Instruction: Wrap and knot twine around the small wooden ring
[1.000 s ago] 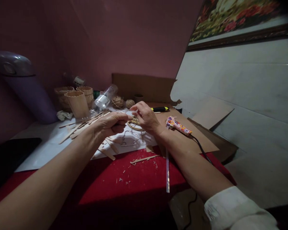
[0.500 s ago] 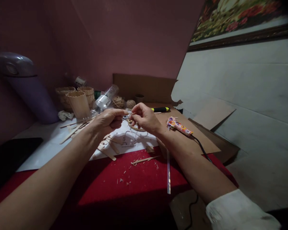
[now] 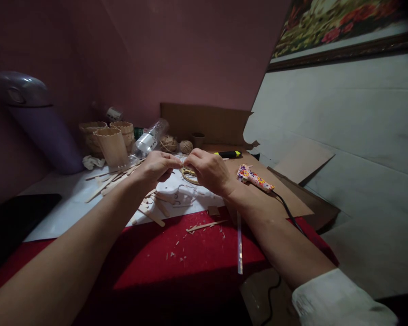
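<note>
Over the white paper, my left hand (image 3: pixel 159 165) is closed, thumb and forefinger pinched together. My right hand (image 3: pixel 209 170) is closed too, its fingertips almost meeting those of the left. Whatever lies between the fingertips is too small to make out. Below and behind the right fingers shows a yellowish ring-shaped thing (image 3: pixel 189 179), partly hidden by that hand. Wooden craft sticks (image 3: pixel 151 215) lie beneath the left wrist. A flower-patterned glue gun (image 3: pixel 255 177) with a black cord rests on cardboard to the right of my right hand.
Wooden cups (image 3: pixel 111 147), a clear plastic bottle (image 3: pixel 153 137) and balls of twine (image 3: pixel 186 146) stand at the back. A purple flask (image 3: pixel 47 131) is far left. A black-and-yellow cutter (image 3: pixel 229 154) lies behind my right hand. A clear glue stick (image 3: pixel 240 244) overhangs the red cloth (image 3: pixel 149 267).
My right hand has turned so its back faces up more, its fingers curling down beside the left fingertips. The left hand has shifted slightly. The things on the table stay put.
</note>
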A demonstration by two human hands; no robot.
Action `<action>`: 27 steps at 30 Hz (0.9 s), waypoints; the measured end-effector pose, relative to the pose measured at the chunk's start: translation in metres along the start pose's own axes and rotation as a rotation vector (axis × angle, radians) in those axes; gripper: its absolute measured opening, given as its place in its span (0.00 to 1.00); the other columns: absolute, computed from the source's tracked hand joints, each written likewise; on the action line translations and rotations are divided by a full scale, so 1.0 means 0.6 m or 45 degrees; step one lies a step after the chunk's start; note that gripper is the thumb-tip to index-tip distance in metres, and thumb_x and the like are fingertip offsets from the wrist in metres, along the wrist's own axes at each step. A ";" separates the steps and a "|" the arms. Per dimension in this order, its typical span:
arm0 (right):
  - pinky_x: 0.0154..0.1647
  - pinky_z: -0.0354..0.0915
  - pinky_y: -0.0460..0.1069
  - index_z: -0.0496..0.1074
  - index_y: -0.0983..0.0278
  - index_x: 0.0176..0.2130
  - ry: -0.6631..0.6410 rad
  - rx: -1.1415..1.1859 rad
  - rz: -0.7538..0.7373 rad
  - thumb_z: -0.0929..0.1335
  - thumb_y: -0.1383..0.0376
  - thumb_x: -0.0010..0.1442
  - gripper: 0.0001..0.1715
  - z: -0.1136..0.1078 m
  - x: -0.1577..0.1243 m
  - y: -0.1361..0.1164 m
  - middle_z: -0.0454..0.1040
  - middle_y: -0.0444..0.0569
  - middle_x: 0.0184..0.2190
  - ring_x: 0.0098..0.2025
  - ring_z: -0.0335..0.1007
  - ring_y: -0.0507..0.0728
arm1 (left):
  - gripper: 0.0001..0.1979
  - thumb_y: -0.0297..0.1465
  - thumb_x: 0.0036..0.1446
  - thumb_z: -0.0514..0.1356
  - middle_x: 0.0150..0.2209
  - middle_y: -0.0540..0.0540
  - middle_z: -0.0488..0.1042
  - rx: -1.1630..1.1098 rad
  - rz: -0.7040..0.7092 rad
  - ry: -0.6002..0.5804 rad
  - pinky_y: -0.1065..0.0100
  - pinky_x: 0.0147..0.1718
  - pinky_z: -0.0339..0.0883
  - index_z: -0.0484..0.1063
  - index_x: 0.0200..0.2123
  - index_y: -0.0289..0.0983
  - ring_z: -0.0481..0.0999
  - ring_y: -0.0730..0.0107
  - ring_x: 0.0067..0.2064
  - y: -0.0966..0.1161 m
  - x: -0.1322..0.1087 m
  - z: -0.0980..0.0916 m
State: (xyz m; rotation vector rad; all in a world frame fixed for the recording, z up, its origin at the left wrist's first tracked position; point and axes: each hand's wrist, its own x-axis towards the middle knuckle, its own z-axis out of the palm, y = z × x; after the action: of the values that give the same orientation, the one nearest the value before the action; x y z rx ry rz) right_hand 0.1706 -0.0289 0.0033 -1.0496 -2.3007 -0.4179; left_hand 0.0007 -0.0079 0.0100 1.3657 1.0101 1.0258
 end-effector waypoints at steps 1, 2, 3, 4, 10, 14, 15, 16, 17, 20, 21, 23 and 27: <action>0.34 0.55 0.48 0.71 0.65 0.38 0.008 -0.006 0.003 0.59 0.69 0.62 0.12 0.000 -0.001 0.000 0.71 0.52 0.40 0.35 0.64 0.53 | 0.06 0.23 0.38 0.64 0.09 0.55 0.54 0.006 0.005 -0.004 0.74 0.11 0.36 0.69 0.17 0.33 0.48 0.84 0.11 -0.001 0.001 -0.001; 0.34 0.55 0.48 0.71 0.64 0.38 0.015 0.013 0.005 0.60 0.68 0.62 0.12 0.000 -0.002 0.000 0.71 0.51 0.41 0.36 0.64 0.53 | 0.06 0.23 0.38 0.65 0.09 0.55 0.54 0.010 0.008 -0.010 0.74 0.11 0.36 0.69 0.17 0.33 0.48 0.84 0.11 -0.002 0.001 -0.001; 0.34 0.55 0.48 0.71 0.64 0.38 0.018 0.053 0.009 0.60 0.68 0.62 0.11 0.000 -0.002 0.001 0.72 0.50 0.41 0.36 0.65 0.53 | 0.06 0.23 0.38 0.65 0.09 0.55 0.54 0.015 0.007 -0.017 0.73 0.12 0.36 0.70 0.17 0.33 0.48 0.84 0.11 -0.002 0.001 -0.001; 0.35 0.55 0.47 0.71 0.63 0.38 0.017 0.109 0.023 0.61 0.69 0.61 0.10 0.001 -0.003 0.002 0.72 0.50 0.40 0.36 0.65 0.53 | 0.06 0.23 0.38 0.65 0.09 0.55 0.54 0.019 0.004 -0.025 0.73 0.12 0.36 0.70 0.17 0.33 0.48 0.84 0.11 -0.001 0.001 -0.001; 0.31 0.56 0.45 0.70 0.64 0.36 0.005 0.481 0.281 0.62 0.70 0.59 0.08 0.006 0.001 0.007 0.74 0.45 0.28 0.29 0.66 0.50 | 0.04 0.25 0.40 0.65 0.10 0.56 0.52 -0.002 -0.031 -0.079 0.73 0.13 0.35 0.71 0.20 0.32 0.46 0.85 0.12 0.005 -0.004 0.001; 0.29 0.56 0.45 0.69 0.65 0.33 -0.008 0.615 0.405 0.62 0.68 0.59 0.07 0.010 0.006 0.011 0.72 0.45 0.24 0.27 0.66 0.50 | 0.04 0.26 0.43 0.64 0.10 0.57 0.52 0.024 -0.037 -0.128 0.73 0.14 0.34 0.72 0.23 0.32 0.45 0.85 0.13 0.005 -0.004 0.001; 0.29 0.57 0.45 0.69 0.65 0.32 -0.012 0.635 0.421 0.63 0.68 0.59 0.07 0.011 0.007 0.011 0.72 0.44 0.23 0.26 0.66 0.50 | 0.04 0.26 0.44 0.64 0.11 0.57 0.51 0.028 -0.048 -0.138 0.73 0.14 0.34 0.72 0.23 0.31 0.45 0.85 0.13 0.005 -0.004 0.001; 0.29 0.57 0.45 0.69 0.65 0.32 -0.013 0.652 0.433 0.63 0.67 0.59 0.06 0.012 0.007 0.011 0.72 0.44 0.22 0.26 0.66 0.50 | 0.04 0.26 0.44 0.64 0.11 0.58 0.50 0.028 -0.059 -0.146 0.73 0.14 0.34 0.72 0.24 0.31 0.45 0.85 0.13 0.004 -0.004 0.000; 0.29 0.57 0.45 0.69 0.65 0.32 -0.013 0.663 0.445 0.63 0.67 0.59 0.06 0.013 0.007 0.012 0.71 0.44 0.22 0.25 0.66 0.50 | 0.04 0.26 0.44 0.64 0.11 0.58 0.50 0.026 -0.065 -0.150 0.73 0.14 0.34 0.72 0.24 0.31 0.45 0.85 0.14 0.004 -0.004 0.000; 0.27 0.57 0.45 0.69 0.65 0.32 -0.027 0.668 0.482 0.63 0.67 0.58 0.06 0.014 0.007 0.013 0.71 0.44 0.20 0.25 0.66 0.50 | 0.05 0.27 0.45 0.64 0.12 0.58 0.50 0.020 -0.061 -0.172 0.73 0.15 0.34 0.71 0.25 0.32 0.45 0.85 0.14 0.005 -0.007 -0.001; 0.27 0.56 0.45 0.69 0.66 0.32 -0.033 0.664 0.496 0.64 0.66 0.58 0.06 0.014 0.006 0.013 0.71 0.45 0.20 0.24 0.66 0.50 | 0.05 0.27 0.45 0.64 0.13 0.58 0.50 0.017 -0.057 -0.184 0.73 0.15 0.34 0.71 0.25 0.32 0.44 0.85 0.15 0.006 -0.008 -0.001; 0.27 0.56 0.45 0.69 0.66 0.31 -0.042 0.659 0.518 0.64 0.66 0.58 0.06 0.015 0.006 0.014 0.71 0.45 0.20 0.24 0.66 0.50 | 0.05 0.28 0.45 0.64 0.13 0.59 0.49 0.014 -0.046 -0.194 0.73 0.15 0.34 0.71 0.25 0.32 0.44 0.85 0.15 0.006 -0.010 -0.001; 0.27 0.56 0.45 0.69 0.66 0.31 -0.035 0.702 0.541 0.64 0.65 0.58 0.06 0.017 0.007 0.013 0.72 0.45 0.20 0.24 0.67 0.50 | 0.06 0.29 0.45 0.64 0.13 0.58 0.50 0.044 -0.003 -0.180 0.73 0.15 0.35 0.72 0.26 0.32 0.45 0.85 0.15 0.004 -0.009 0.000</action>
State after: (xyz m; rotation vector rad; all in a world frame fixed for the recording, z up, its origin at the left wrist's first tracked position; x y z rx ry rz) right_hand 0.1708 -0.0166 -0.0018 -1.2000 -1.9604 0.3806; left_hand -0.0005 -0.0134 0.0123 1.4439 0.9277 0.9004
